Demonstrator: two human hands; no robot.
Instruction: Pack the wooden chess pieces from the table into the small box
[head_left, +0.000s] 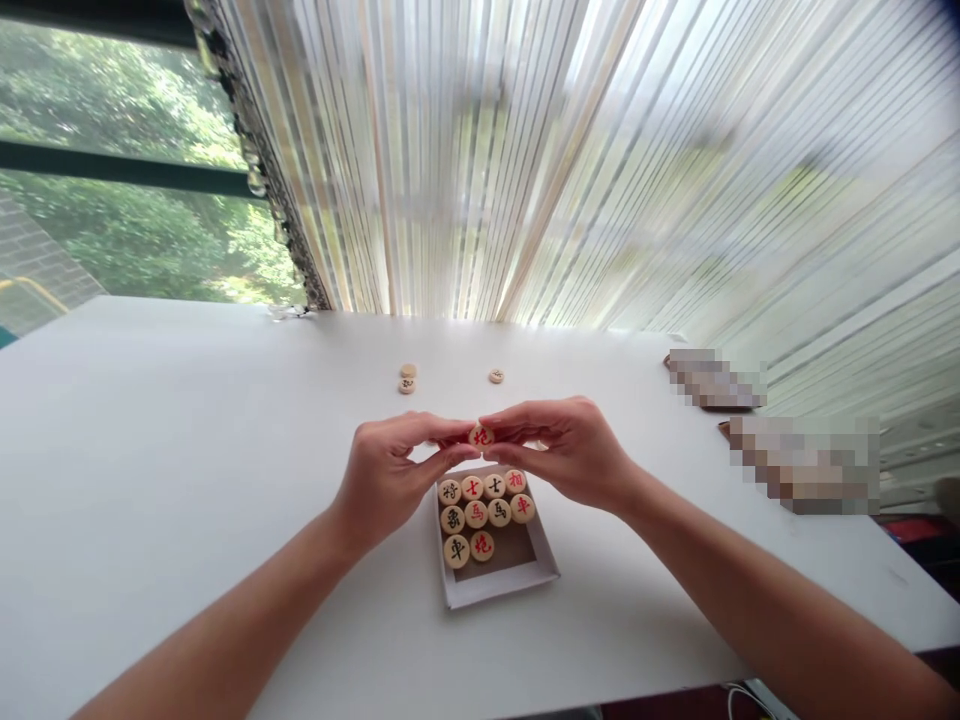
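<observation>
Inside the shallow white box point(502, 592), the row nearest me looks half filled, two wooden discs point(482, 546) lettered in black and red; the two rows behind hold four each. By the box's far edge, my left hand point(409, 465) and right hand point(562, 450) pinch one round piece point(481, 438), pale with a red character facing me. Farther beyond the box, three loose pieces point(406, 385) remain on the desk point(187, 440).
</observation>
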